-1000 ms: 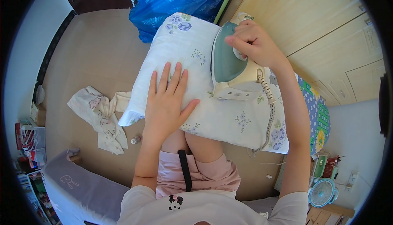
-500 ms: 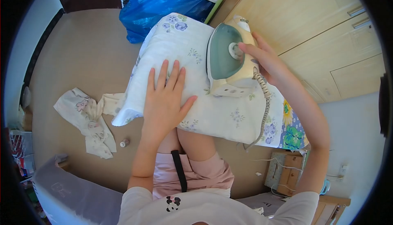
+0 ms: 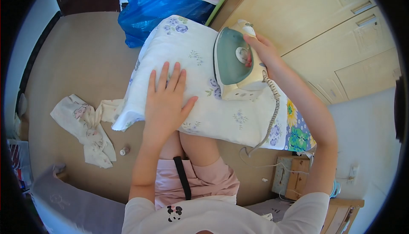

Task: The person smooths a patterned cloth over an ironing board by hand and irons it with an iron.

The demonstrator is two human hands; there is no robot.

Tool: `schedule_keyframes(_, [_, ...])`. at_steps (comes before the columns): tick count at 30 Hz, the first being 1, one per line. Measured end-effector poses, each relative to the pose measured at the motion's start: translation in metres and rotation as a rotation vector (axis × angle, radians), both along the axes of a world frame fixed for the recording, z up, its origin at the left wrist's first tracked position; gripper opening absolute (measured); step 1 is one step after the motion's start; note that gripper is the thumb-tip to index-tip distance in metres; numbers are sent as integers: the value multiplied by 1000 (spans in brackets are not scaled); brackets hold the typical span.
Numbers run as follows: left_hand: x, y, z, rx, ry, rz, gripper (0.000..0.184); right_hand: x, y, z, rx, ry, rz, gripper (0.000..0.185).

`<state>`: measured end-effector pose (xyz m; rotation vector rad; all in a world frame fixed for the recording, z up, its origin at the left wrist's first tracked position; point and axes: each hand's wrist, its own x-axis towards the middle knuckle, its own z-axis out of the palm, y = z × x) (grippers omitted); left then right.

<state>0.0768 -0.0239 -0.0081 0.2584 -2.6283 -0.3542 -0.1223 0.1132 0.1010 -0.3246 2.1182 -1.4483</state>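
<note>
White cloth with blue-violet flowers [image 3: 204,114] is spread over a raised board in front of my lap. My left hand [image 3: 166,99] lies flat on the cloth's left part, fingers spread. On the right, my right hand [image 3: 262,48] is wrapped round the handle of a cream and teal steam iron [image 3: 232,63]. The iron's nose points away from me, and its dark soleplate edge shows on the left. Whether the whole soleplate touches the cloth I cannot tell. A braided cord [image 3: 272,123] runs from the iron's heel over the near edge.
Pale cabinets [image 3: 315,25] stand close on the right. Behind the board is a blue plastic bag [image 3: 162,14]. Crumpled printed cloth [image 3: 87,127] and a small bottle [image 3: 124,151] lie on the floor at left. A grey padded piece of furniture [image 3: 81,195] is at lower left.
The right hand's grip has shifted: its fingers now show through the handle opening. The iron has tilted slightly, and the cord loop has swung left. My left hand stays flat; the view moved slightly.
</note>
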Motion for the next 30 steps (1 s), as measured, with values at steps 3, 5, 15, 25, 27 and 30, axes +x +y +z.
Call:
schedule_keyframes(3, [0,0,0,-3,3,2,58,-3,8,0,18,5,4,41])
schedule_keyframes(5, [0,0,0,2,3,-1,57,-5,14,-1,21,15,0,41])
schedule_keyframes(15, [0,0,1,-2,11,2,56,-13,41,-2,117,68,-29,48])
schedule_keyframes(25, [-1,-1,0,-21,12,-7,55,-29,98,-2,212,145,-74,47])
schedule_keyframes(27, [-1,0,1,-36,5,2,54,-34,115,-3,225,172,-98,46])
schedule_keyframes(30, [-1,0,2,-47,-12,3,54,-42,138,-7,231,185,-144,43])
